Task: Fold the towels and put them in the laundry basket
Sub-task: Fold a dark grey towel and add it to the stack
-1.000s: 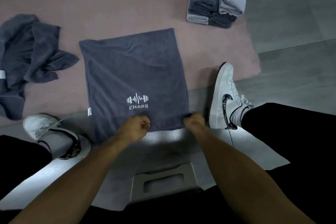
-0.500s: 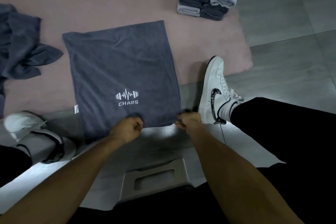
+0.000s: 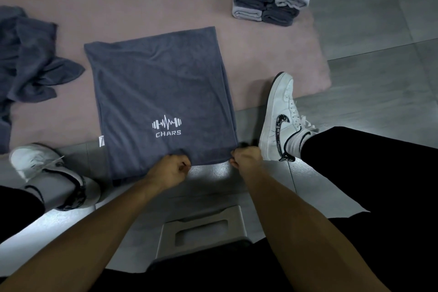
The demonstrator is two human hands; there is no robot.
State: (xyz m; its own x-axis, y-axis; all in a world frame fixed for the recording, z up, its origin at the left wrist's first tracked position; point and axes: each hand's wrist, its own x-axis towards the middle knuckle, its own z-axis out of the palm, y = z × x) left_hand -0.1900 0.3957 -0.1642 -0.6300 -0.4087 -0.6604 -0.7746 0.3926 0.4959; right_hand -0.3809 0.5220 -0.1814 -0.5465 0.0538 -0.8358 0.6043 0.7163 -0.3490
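Grey tiled floor (image 3: 369,92), with thin dark joints between large tiles. Pink rug (image 3: 132,7) over the far part, reaching from the left edge to a rounded corner at the right. Pale plastic stool (image 3: 203,230) at the bottom centre, with a slot handle in its top. Bright patches of light on the tiles near the stool, on the left and on the right; dimmer grey farther away. Strip of some greenish surface at the top edge, too little visible to tell what. No walls or windows in view.
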